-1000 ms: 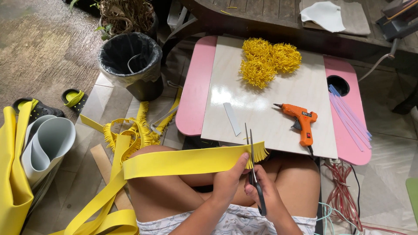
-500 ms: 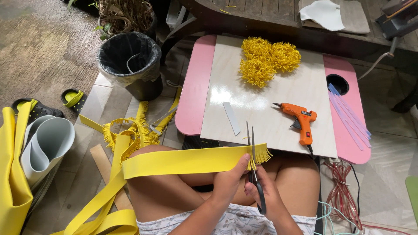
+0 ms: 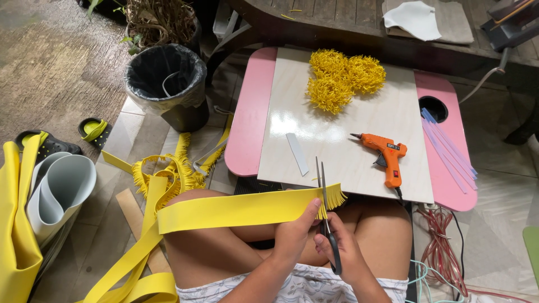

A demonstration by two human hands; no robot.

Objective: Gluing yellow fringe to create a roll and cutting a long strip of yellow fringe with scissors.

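Work surface: a pink low table (image 3: 247,129) topped with a pale glossy rectangular board (image 3: 342,140), standing on a tiled floor; on the board lie three shaggy yellow fringed pompoms (image 3: 343,79) at the far edge, an orange glue gun (image 3: 385,156) to the right, and a small white strip (image 3: 297,154) near the middle; pale lilac glue sticks (image 3: 449,147) rest on the pink right margin. To the left stand a black bin with a liner (image 3: 165,84), a grey and yellow sheet roll (image 3: 50,196), and loose fringed yellow offcuts (image 3: 168,174).

Hand pose: the left hand (image 3: 292,238) is closed in a pinch on the long yellow foam strip (image 3: 236,209), thumb uppermost, holding it level across the lap just before the table edge; the right hand (image 3: 343,252) is wrapped around the handles of black-handled scissors (image 3: 324,193); the blades point away from the body, slightly parted, at the fringed end of the strip.
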